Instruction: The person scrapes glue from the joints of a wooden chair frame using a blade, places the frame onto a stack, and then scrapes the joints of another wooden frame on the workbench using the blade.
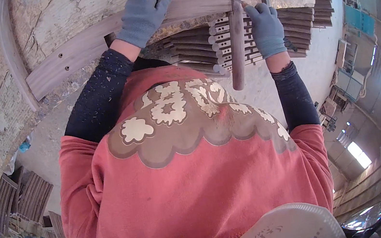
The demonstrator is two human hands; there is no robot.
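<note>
Your left hand (146,13) is over the flat wooden rail (199,6), with its fingers bent; I can't tell what they grip. Your right hand (266,30) has curled fingers beside the round post (237,39), and I can't tell if it holds anything. The rail lies on the bench (68,12), between the round post and the left post (10,51). The round post sticks out past the bench edge, so a bump from your body could push it crooked. Crumbs on your black sleeve (99,90) could fall and get under the wood. The bench top looks rough and blotchy. Past its edge are stacked brown wooden pieces (195,50), a pale floor (320,52) and bright windows (358,154).
</note>
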